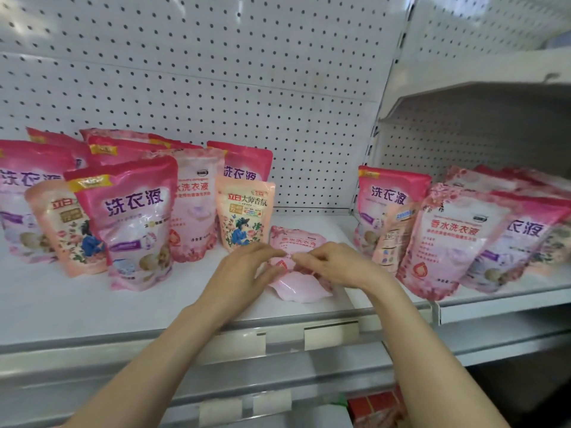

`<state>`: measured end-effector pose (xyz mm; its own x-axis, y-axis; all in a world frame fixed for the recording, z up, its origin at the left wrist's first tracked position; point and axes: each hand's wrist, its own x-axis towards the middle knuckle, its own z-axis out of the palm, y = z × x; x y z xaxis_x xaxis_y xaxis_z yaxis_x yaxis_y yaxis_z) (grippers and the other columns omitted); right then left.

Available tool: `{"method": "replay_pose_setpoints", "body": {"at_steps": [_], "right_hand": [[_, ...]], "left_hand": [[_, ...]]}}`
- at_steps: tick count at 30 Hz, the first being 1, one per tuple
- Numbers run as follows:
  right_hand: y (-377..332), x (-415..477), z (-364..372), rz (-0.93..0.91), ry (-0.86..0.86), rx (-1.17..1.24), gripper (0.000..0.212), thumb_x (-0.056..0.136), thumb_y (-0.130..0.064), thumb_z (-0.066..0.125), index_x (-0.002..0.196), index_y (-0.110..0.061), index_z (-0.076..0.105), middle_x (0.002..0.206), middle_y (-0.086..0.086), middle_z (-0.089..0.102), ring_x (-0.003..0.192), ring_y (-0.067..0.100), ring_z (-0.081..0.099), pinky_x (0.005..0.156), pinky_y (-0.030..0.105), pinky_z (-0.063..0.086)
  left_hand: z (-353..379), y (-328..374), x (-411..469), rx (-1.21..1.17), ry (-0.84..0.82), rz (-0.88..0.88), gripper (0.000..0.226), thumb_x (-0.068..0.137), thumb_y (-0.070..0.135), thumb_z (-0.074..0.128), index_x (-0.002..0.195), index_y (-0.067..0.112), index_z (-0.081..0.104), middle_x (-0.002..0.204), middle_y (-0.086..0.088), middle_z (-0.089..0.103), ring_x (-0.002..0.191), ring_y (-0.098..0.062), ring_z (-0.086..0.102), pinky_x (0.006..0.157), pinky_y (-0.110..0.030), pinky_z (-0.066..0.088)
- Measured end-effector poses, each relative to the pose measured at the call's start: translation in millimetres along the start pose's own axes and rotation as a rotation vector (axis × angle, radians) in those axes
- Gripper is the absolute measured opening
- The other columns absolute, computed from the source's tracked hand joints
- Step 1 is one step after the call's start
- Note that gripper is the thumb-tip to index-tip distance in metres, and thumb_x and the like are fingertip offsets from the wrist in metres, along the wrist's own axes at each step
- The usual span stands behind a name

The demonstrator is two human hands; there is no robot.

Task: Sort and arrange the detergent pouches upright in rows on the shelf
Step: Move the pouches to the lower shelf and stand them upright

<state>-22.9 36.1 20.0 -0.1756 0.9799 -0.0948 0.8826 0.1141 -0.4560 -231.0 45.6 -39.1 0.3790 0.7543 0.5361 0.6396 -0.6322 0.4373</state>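
A pale pink detergent pouch [297, 242] lies flat on the white shelf [92, 307] near its front edge. My left hand [244, 273] grips the pouch's left side and my right hand [332, 262] pinches its right side; the fingertips nearly meet over it. Several pink and peach pouches [136, 223] stand upright in a loose group to the left. A peach pouch [245, 217] stands just behind my left hand. More pouches [451, 239] lean upright on the right shelf section.
White pegboard [216, 72] backs the shelf. A vertical upright [370, 156] divides the two sections, and a higher shelf [479, 97] overhangs the right one. Blank price-tag holders [332, 335] line the front rail. Red boxes [374, 406] sit on a lower level.
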Motion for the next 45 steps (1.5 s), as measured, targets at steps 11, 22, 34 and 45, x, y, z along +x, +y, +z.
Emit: {"method": "replay_pose_setpoints", "body": {"at_steps": [11, 22, 34, 45], "right_hand": [[31.7, 119.9, 8.7, 0.235, 0.116, -0.046, 0.049, 0.096, -0.051, 0.042, 0.105, -0.008, 0.063, 0.112, 0.014, 0.064, 0.102, 0.032, 0.062, 0.089, 0.037, 0.051], [-29.5, 54.3, -92.4, -0.098, 0.574, 0.291, 0.026, 0.087, -0.030, 0.073, 0.078, -0.006, 0.068, 0.066, 0.008, 0.059, 0.061, 0.016, 0.052, 0.055, 0.031, 0.044], [-34.7, 68.4, -85.2, -0.188, 0.649, 0.092, 0.020, 0.086, -0.030, 0.074, 0.090, -0.011, 0.072, 0.085, -0.005, 0.066, 0.087, 0.015, 0.063, 0.084, 0.037, 0.051], [-5.3, 26.8, -60.7, -0.310, 1.005, -0.164, 0.046, 0.086, -0.005, 0.064, 0.131, -0.015, 0.060, 0.130, 0.008, 0.059, 0.122, 0.028, 0.051, 0.103, 0.043, 0.037]], "left_hand": [[4.3, -8.0, -13.1, 0.027, -0.185, -0.027, 0.021, 0.083, 0.023, 0.071, 0.101, 0.032, 0.075, 0.112, 0.017, 0.067, 0.102, -0.002, 0.061, 0.087, -0.006, 0.037], [-30.6, -3.1, 5.4, 0.167, 0.173, 0.034, 0.044, 0.081, -0.001, 0.065, 0.115, 0.026, 0.069, 0.125, 0.004, 0.061, 0.115, -0.019, 0.057, 0.089, -0.036, 0.051], [-50.6, -11.2, 58.9, 0.430, 0.161, -0.007, 0.060, 0.078, -0.004, 0.066, 0.135, 0.007, 0.052, 0.131, -0.013, 0.058, 0.122, -0.032, 0.052, 0.097, -0.046, 0.048], [-32.9, -19.5, 45.3, 0.379, 0.163, -0.023, 0.048, 0.078, 0.001, 0.071, 0.125, 0.007, 0.062, 0.127, -0.012, 0.061, 0.115, -0.035, 0.057, 0.091, -0.046, 0.049]]}}
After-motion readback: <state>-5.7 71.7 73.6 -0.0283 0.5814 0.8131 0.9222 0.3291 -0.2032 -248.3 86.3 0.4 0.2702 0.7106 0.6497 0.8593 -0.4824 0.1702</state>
